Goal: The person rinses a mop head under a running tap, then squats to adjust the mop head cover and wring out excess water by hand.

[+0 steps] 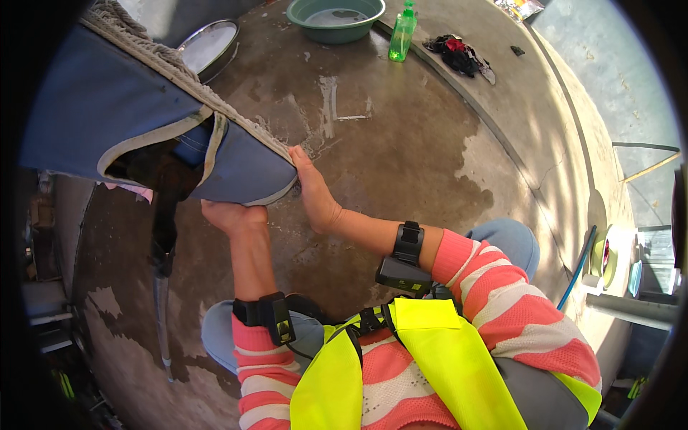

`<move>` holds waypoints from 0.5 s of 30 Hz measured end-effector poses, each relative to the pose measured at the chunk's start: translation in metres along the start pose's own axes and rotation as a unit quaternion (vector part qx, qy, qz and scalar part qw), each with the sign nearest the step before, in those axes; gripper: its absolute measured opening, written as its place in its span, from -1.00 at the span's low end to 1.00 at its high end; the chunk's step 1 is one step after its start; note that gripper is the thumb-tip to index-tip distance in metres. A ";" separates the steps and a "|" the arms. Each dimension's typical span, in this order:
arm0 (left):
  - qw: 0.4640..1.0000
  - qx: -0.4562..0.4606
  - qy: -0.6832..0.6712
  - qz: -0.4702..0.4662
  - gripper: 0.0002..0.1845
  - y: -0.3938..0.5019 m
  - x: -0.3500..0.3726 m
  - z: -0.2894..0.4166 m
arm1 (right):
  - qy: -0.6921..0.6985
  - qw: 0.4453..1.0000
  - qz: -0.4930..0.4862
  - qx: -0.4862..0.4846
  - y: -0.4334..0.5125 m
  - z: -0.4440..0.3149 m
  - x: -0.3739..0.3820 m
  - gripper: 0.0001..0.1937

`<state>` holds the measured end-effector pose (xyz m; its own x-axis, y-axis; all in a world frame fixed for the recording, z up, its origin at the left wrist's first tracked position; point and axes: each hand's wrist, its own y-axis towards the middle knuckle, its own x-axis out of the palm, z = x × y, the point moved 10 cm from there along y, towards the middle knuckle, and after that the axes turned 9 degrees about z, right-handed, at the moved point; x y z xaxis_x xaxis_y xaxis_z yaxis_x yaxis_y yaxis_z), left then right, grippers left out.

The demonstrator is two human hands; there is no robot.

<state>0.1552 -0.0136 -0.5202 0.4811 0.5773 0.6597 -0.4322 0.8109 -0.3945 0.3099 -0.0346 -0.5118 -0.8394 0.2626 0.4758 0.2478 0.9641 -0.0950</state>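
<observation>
A large flat mop with a blue fabric cover (161, 102) is tilted up in front of me. Pale string fringe runs along its upper edge. My left hand (235, 215) holds its lower edge from beneath, with the fingers hidden behind the cover. At the rounded near end, my right hand (316, 196) grips the mop, its thumb against the edge and the other fingers mostly out of sight. Inside a white-trimmed opening in the cover sits a dark swivel joint (174, 183). From it a metal mop handle (161, 317) slants down to the floor at my left.
Beyond the mop are a metal basin (215, 59), a green plastic basin (333, 35) holding water and a green pump bottle (402, 35). Crumpled dark cloth (459, 56) lies on the concrete ledge. The concrete floor (387, 156) is wet. A blue stick (578, 269) leans at right.
</observation>
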 end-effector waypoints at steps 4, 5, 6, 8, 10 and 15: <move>1.000 -0.007 -0.001 -0.013 -0.53 -0.008 0.005 -0.005 | 0.218 0.960 0.026 0.173 -0.012 0.023 0.009 -0.59; 1.000 -0.011 0.002 -0.015 -0.53 -0.011 0.006 -0.008 | 0.194 0.963 0.069 0.177 -0.011 0.023 0.002 -0.59; 1.000 -0.018 0.006 -0.008 -0.51 -0.013 0.005 -0.011 | 0.179 0.967 0.084 0.162 -0.008 0.018 0.000 -0.59; 1.000 0.001 0.005 -0.030 -0.51 -0.016 0.010 -0.008 | 0.171 0.971 0.103 0.133 -0.003 0.009 -0.003 -0.61; 0.999 0.006 0.006 -0.033 -0.52 -0.018 0.010 -0.008 | 0.175 0.967 0.124 0.140 -0.001 0.011 -0.005 -0.64; 0.999 0.014 0.013 -0.027 -0.54 -0.017 0.005 -0.012 | 0.194 0.969 0.127 0.088 0.005 0.014 -0.014 -0.70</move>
<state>0.1741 -0.0238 -0.5178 0.5230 0.5360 0.6627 -0.4268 0.8377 -0.3407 0.3165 -0.0334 -0.5311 -0.5087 0.4907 0.7074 0.3065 0.8711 -0.3838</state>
